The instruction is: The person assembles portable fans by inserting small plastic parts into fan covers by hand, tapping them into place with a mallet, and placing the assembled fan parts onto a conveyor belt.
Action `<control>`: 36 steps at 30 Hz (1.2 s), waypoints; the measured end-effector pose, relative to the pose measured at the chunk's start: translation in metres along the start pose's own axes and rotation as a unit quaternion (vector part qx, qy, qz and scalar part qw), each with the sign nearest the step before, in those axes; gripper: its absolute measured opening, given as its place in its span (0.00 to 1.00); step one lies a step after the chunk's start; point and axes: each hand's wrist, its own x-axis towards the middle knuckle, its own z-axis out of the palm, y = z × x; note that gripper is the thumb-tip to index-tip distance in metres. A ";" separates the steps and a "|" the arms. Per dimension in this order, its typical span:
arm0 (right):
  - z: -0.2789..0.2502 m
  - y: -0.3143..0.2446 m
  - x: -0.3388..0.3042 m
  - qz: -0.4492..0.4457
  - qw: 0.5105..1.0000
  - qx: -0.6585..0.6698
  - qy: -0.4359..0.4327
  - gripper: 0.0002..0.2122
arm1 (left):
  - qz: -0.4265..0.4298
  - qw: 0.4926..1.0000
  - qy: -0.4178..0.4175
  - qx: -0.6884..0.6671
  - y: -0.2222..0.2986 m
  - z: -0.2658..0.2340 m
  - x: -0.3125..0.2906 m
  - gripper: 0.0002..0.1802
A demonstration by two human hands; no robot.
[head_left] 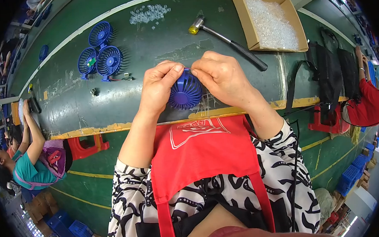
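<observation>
Near the front edge of the bench, a round blue fan head (184, 94) with a slatted grille hangs between my two hands. My left hand (162, 84) is closed, thumb and fingers pinching the fan's upper edge from the left. From the right, my right hand (222, 76) is closed at the same edge, its fingertips almost meeting the left thumb. Any small part between the fingertips is hidden. Beyond my left hand stand more blue fans (108, 61) in a cluster, one with a small green circuit board (91, 62) on it.
A hammer (228, 41) with a black grip lies beyond my right hand, beside a cardboard box (244, 24) of clear plastic pieces. Loose clear pieces (149, 14) are heaped at the far side. Black bags (332, 70) hang at the right; co-workers (33, 158) sit on both sides.
</observation>
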 end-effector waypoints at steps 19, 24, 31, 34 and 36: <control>-0.011 0.066 0.023 0.046 0.955 -0.287 0.051 0.09 | -0.189 0.975 -0.043 0.104 -0.007 -0.013 0.076 0.08; -0.013 0.087 0.006 0.107 0.940 -0.324 -0.017 0.07 | 0.190 0.837 0.140 0.494 -0.015 -0.005 0.042 0.26; -0.015 0.029 0.005 0.015 0.993 -0.091 0.071 0.11 | 0.144 0.840 0.127 0.507 -0.025 0.009 -0.007 0.55; 0.003 0.017 -0.001 -0.012 0.993 -0.115 0.017 0.14 | 0.134 0.843 0.149 0.500 -0.029 0.010 -0.005 0.62; 0.012 0.030 -0.008 -0.019 0.985 -0.173 -0.002 0.14 | 0.141 0.847 0.144 0.492 -0.028 0.013 -0.001 0.64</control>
